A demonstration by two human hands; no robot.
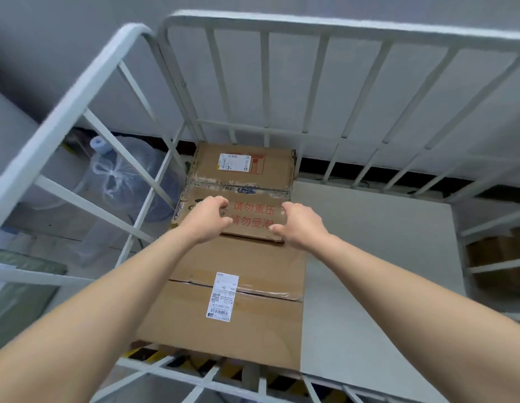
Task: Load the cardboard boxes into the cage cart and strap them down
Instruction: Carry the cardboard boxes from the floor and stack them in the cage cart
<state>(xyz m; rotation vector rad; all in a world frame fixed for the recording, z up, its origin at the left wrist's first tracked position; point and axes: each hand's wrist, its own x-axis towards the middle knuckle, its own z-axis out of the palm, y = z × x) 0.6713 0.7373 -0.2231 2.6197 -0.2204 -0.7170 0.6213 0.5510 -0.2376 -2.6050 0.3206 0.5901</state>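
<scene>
At the far left, outside the bars, a green bundle (20, 286) lies low, with a knotted clear plastic bag (113, 175) beyond it. The white cage cart (325, 24) rises around the scene, its left side and far side made of barred rails.

Inside, against the left side, two cardboard boxes sit in a row. The near box (253, 257) lies flat with a white label (222, 296) across its taped seam. The far box (244, 167) sits in the far left corner, carries a shipping label (234, 162) and red print, and its near edge overlaps the near box's top.

The left hand (207, 219) reaches in with fingers bent claw-like, grasping the far box's top on the near-left part beside the red print. The right hand (301, 225) grasps the same box at its near-right corner, fingers curled over the top face and thumb pinching the near edge. Both forearms stretch over the near box.

To the right, the grey cart floor (369, 257) shows bare beside the boxes. Past the right-hand bars, brown cartons (500, 257) stand outside the cart. Black-and-yellow floor tape (165, 357) shows below the near rail.
</scene>
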